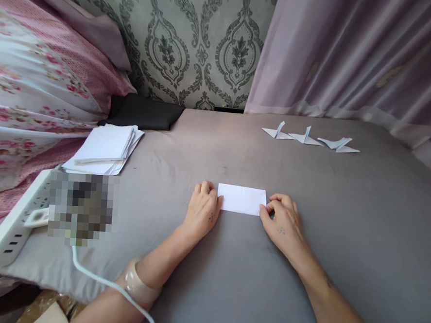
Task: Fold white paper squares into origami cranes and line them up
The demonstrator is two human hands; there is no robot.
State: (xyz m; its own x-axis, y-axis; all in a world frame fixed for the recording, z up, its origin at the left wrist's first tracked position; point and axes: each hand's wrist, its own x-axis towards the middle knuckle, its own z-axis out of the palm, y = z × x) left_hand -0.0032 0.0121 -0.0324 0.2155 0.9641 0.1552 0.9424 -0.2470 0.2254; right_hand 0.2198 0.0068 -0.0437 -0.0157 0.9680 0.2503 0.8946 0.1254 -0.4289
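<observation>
A white folded sheet of paper (242, 200), a flat rectangle with a faint crease near its middle, lies on the grey cloth surface in front of me. My left hand (203, 207) grips its left edge, the thumb on top and the other fingers curled. At the opposite end my right hand (280, 216) pinches the right edge between thumb and fingers. A pale bangle (138, 283) circles my left forearm.
Three folded paper planes (306, 137) stand in a row at the back right. On the left are a stack of white paper (105, 145), a black folder-like item (145, 112), a white power strip (18, 222) and a white cable (98, 280). Curtains (338, 57) hang behind.
</observation>
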